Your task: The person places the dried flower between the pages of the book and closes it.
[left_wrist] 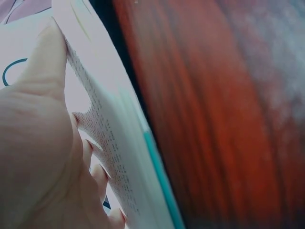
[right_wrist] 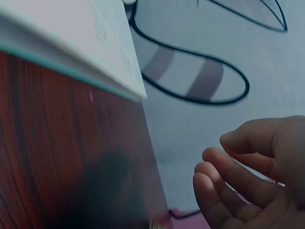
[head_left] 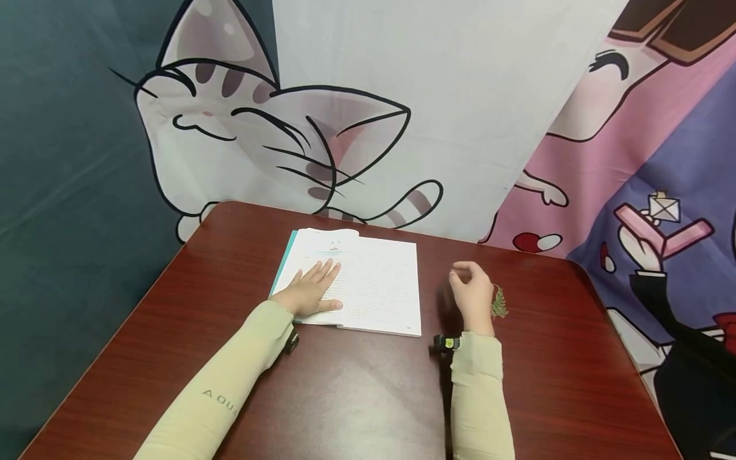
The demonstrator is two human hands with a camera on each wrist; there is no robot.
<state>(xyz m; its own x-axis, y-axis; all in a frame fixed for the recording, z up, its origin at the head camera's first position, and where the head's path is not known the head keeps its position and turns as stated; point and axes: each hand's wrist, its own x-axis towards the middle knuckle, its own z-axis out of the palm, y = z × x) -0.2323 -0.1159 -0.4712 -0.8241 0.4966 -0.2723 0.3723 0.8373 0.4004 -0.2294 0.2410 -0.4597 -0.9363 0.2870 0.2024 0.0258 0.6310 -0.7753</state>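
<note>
An open white book [head_left: 374, 281] with a teal cover edge lies on the dark red table [head_left: 356, 383]. My left hand [head_left: 310, 291] rests flat on its left page, fingers straight. In the left wrist view the left hand [left_wrist: 38, 143] presses on the printed page [left_wrist: 109, 133]. My right hand [head_left: 471, 291] hovers just right of the book, fingers loosely curled and holding nothing. A small green sprig [head_left: 499, 304] lies on the table by that hand's right side. The right wrist view shows the right hand [right_wrist: 252, 176] with nothing in it, near the book's corner [right_wrist: 71, 38].
A cloth backdrop [head_left: 437, 115] printed with a cartoon cat hangs right behind the table's far edge. Bare tabletop [head_left: 345, 396] stretches between my forearms and toward me. The table's rounded right corner [head_left: 581, 268] is near the sprig.
</note>
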